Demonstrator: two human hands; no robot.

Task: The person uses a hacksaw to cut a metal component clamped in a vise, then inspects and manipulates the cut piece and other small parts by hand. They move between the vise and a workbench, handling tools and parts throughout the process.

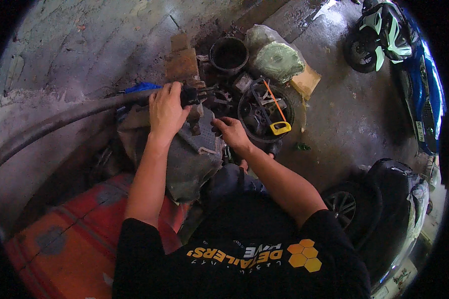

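Note:
A thick dark hose or cable [55,122] curves in from the left. My left hand [167,113] is wrapped over it near its black end [188,95], where thin prongs stick out to the right. Lower and to the right, my right hand [231,133] has its fingers curled together beside a rusty metal edge; what they pinch, if anything, is too small to tell. Under both hands lies a worn grey cloth or mat [184,159]. Rusty metal plates [183,62] rise just beyond my left hand.
A round tub [290,112] bears a yellow-handled hacksaw [280,128] and metal parts. Behind it are a dark round container [228,39] and a plastic-wrapped bundle [277,57]. A red-orange panel [80,234] lies lower left. A motorbike [379,37] and a wheel [340,207] are at right.

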